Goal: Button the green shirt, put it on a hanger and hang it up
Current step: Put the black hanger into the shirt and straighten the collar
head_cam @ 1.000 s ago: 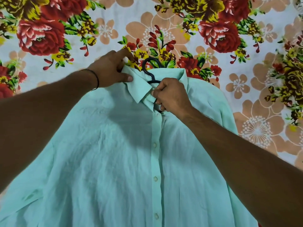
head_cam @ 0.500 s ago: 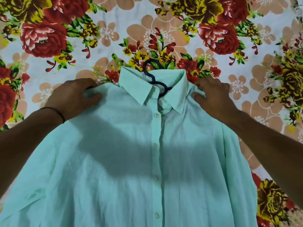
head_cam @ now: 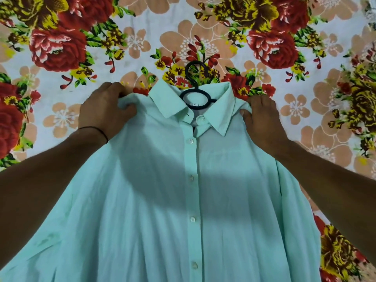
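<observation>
The green shirt lies front-up on the floral sheet, with the black hanger poking out past its collar. Either side of that collar, the left hand and right hand each grip a shoulder.

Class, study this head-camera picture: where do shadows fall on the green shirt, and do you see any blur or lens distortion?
Head view: a broad soft shadow crosses the green shirt below its collar, darkest toward the left hand; the lower front is brighter; the buttons and black hanger look sharp, without glare; the wide lens makes the forearms loom large at the lower edges.
</observation>
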